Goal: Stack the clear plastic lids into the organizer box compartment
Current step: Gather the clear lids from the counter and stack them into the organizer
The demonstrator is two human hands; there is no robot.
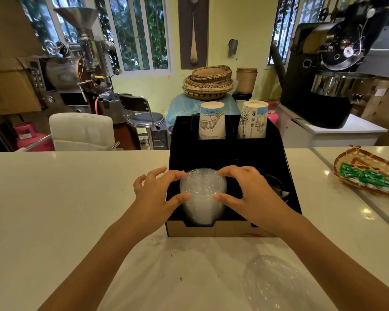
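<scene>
Loose lids (276,286) on white counter (65,198), left hand (154,198), right hand (249,196) gripping lid stack (202,194)

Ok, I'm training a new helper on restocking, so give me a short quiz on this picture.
1. True or false: both hands hold the stack of clear lids.
2. Which compartment of the organizer box is the stack in: A front left, B back right, C front right?
3. What stands in the two back compartments?

Key
1. True: left hand and right hand grip its sides.
2. A.
3. Paper cup stacks, left one and right one. More clear lids lie on the counter.
</scene>
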